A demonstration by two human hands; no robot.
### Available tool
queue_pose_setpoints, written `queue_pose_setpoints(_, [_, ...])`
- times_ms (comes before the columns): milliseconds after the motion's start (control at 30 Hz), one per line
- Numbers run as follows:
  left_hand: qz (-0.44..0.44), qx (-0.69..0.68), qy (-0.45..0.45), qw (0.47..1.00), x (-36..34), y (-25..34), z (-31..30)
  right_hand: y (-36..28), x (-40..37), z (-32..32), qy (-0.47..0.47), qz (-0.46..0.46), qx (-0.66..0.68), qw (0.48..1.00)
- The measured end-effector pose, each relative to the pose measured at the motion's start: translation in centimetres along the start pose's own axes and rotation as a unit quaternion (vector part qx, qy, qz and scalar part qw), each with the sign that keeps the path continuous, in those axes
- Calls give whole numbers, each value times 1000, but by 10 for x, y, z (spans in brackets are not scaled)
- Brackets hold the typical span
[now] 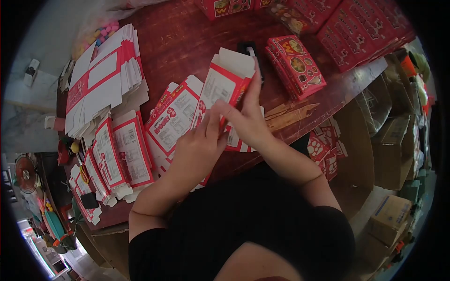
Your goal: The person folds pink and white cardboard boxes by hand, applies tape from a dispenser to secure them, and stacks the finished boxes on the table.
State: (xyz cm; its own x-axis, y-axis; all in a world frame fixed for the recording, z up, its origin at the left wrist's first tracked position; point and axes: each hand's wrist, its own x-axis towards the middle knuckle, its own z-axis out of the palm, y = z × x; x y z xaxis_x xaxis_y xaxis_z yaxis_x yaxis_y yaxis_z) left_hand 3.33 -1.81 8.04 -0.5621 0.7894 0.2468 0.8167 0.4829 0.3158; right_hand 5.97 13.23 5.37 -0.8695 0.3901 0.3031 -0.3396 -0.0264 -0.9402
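Note:
A red and white carton (218, 86) is held up over the table, its white flaps standing open at the top end. My right hand (248, 114) grips its right side, with the fingers along the edge and the thumb across the front. At the lower end my left hand (199, 147) holds the carton, its fingers bent against it. Beneath and left of the hands lie flat printed cartons (173, 119). Further left stand more flattened cartons (133, 152) in a leaning row. A closed red box (296, 67) rests to the right of the hands.
A tall stack of flat cartons (105, 77) covers the table's left side. Red packed boxes (361, 30) stand at the back right. Beyond the right table edge is an open cardboard box (354, 154) near red printed pieces (327, 147). Scissors (84, 174) lie at the left.

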Motion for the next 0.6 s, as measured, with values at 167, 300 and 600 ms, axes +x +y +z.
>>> queue_pose_setpoints(167, [-24, -171, 134, 976, 41, -26, 16, 2, 4, -39, 41, 82, 85, 992])
queue_pose_setpoints(300, [-154, -552, 35, 819, 47, -37, 48, 25, -3, -45, 18, 114, 52, 992])
queue_pose_setpoints(600, [-236, -530, 81, 810, 26, -50, 96, 85, -7, -63, 0, 125, 61, 990])
